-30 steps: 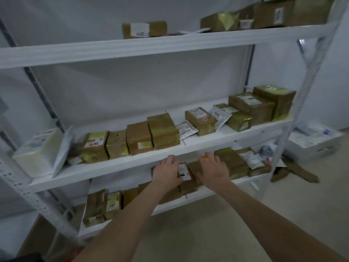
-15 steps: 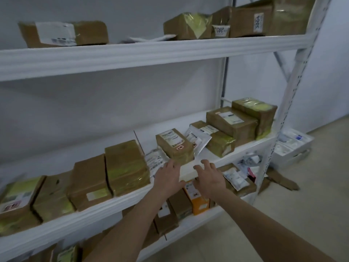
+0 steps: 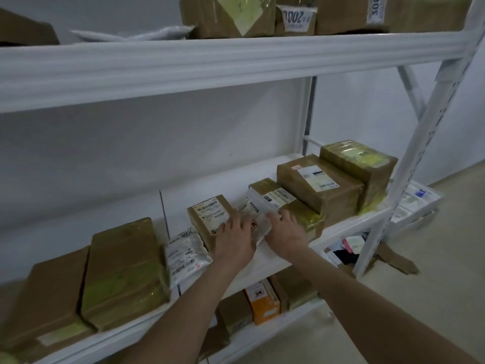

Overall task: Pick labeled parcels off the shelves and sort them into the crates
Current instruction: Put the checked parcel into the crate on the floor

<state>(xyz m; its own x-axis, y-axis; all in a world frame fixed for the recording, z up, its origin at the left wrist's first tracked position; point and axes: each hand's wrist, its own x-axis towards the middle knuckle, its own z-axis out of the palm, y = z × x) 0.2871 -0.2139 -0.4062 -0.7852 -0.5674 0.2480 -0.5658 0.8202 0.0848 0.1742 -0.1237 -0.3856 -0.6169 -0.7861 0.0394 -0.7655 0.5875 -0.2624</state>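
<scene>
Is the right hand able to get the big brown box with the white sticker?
Probably yes: the right hand lies close to the big brown box, only a low parcel between.

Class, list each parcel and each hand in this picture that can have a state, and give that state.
white mailer, on the middle shelf, tilted, label up.
left hand, fingers straight, resting on the mailer.
right hand, touching the mailer's edge; grip unclear.
small labelled box, sealed, label up.
large labelled box, sealed, label up.
orange box, standing upright.
</scene>
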